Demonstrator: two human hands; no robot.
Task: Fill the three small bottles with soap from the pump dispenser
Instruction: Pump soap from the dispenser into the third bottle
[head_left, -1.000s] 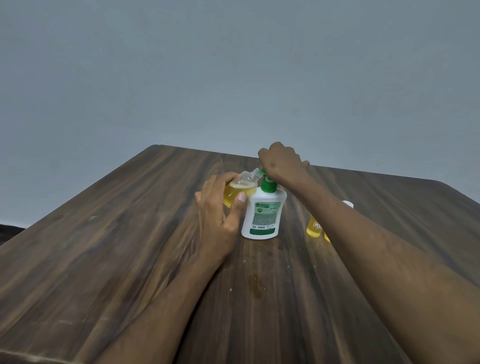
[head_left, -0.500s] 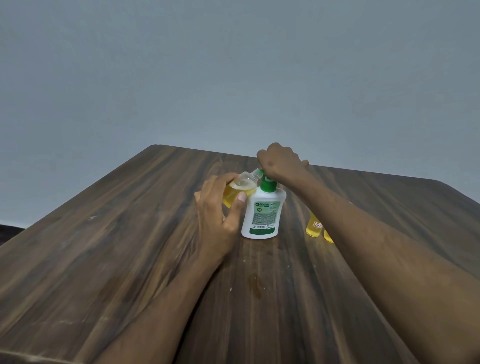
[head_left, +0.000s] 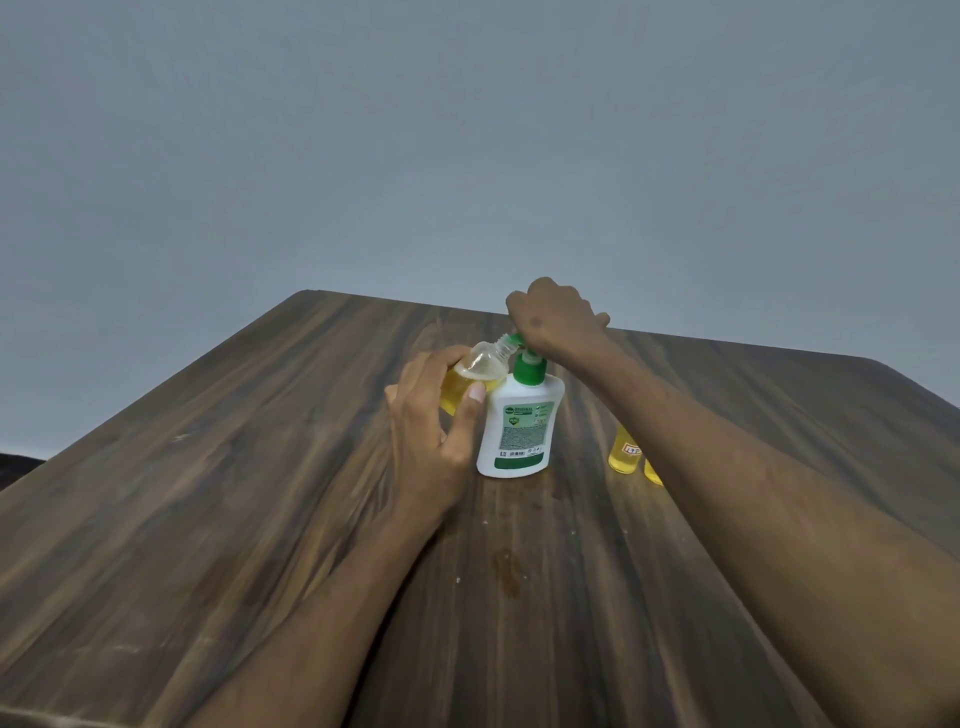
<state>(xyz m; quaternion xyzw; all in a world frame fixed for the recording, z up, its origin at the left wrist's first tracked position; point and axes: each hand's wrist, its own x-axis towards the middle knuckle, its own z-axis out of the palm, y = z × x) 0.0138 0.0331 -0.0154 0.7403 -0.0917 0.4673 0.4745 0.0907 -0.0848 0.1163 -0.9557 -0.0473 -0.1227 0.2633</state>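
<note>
left hand (head_left: 431, 441) tilts a small bottle (head_left: 475, 376) to the pump dispenser (head_left: 519, 421); right hand (head_left: 553, 317) on the pump head.

wooden table (head_left: 208, 493), dark grain, grey wall behind. left hand grips the small clear bottle, thumb on the near side and fingers curled behind; bottle leans right, neck touching the green spout, yellow soap filling its lower part. just right of it the white pump dispenser stands upright on the table, green collar and green base band, label facing the camera. right hand sits on top of the pump, fingers curled over it, pump head mostly hidden under the hand. further right, two more small bottles (head_left: 626, 452) of yellow soap stand on the table, partly hidden behind the right forearm. small wet stain (head_left: 506, 569) on the wood nearer the camera.
</note>
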